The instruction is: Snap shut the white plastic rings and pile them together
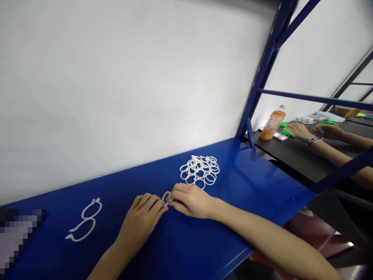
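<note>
A thin white ring (165,195) is pinched between my two hands, just above the blue tabletop. My left hand (145,215) grips its left side with the fingers closed, and my right hand (190,200) has its fingertips closed on the right side. Part of the ring is covered by my fingers. Right behind my right hand lies a heap of similar white rings (200,170), overlapping one another. Off to the left, two opened white rings (84,219) with knobbed ends rest against each other on the table.
The blue table (116,186) meets a white wall (131,77). A blue metal frame post (260,74) rises at the table's right end. Beyond it, another person's hands (300,131) work at a black table with an orange drink bottle (273,123) and green pieces. A blurred-out item (17,237) lies far left.
</note>
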A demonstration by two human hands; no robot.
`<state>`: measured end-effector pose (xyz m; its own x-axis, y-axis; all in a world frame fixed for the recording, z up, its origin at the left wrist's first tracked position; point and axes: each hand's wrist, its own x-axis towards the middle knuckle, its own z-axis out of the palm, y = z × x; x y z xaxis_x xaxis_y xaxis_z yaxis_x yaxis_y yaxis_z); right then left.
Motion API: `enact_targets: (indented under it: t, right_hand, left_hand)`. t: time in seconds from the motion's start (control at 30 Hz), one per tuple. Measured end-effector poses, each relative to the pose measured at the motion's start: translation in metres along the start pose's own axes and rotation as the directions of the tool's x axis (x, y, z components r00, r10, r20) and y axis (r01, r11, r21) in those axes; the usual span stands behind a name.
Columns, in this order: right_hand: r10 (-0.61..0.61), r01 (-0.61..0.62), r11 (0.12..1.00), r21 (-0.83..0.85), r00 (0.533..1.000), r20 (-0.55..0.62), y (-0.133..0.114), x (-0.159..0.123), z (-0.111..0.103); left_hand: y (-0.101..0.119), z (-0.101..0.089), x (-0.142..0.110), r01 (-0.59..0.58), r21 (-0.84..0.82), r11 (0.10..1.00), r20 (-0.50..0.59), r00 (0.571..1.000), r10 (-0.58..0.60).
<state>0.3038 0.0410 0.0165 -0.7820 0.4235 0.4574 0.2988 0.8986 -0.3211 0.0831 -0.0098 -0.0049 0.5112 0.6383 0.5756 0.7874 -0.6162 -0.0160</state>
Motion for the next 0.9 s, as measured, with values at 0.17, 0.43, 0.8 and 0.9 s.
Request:
enact_targets:
  t: [0.17, 0.43, 0.8, 0.9]
  right_hand:
    - [0.110, -0.110, 0.994, 0.006, 0.989, -0.096, 0.013, -0.001, -0.008]
    - [0.545, -0.645, 0.744, -0.176, 0.737, -0.401, 0.081, -0.020, -0.056]
    - [0.590, -0.685, 0.704, -0.189, 0.712, -0.382, 0.098, -0.027, -0.056]
    - [0.585, -0.693, 0.696, -0.190, 0.700, -0.410, 0.094, -0.025, -0.059]
  left_hand:
    - [-0.014, -0.004, -0.002, 0.099, 0.093, 0.991, -0.057, 0.994, -0.094]
    - [-0.081, -0.037, -0.036, 0.601, 0.542, 0.587, -0.013, 0.705, -0.709]
    - [-0.082, -0.010, -0.037, 0.470, 0.200, 0.860, 0.246, 0.826, -0.508]
    - [-0.068, -0.005, -0.029, 0.446, 0.017, 0.895, 0.249, 0.865, -0.436]
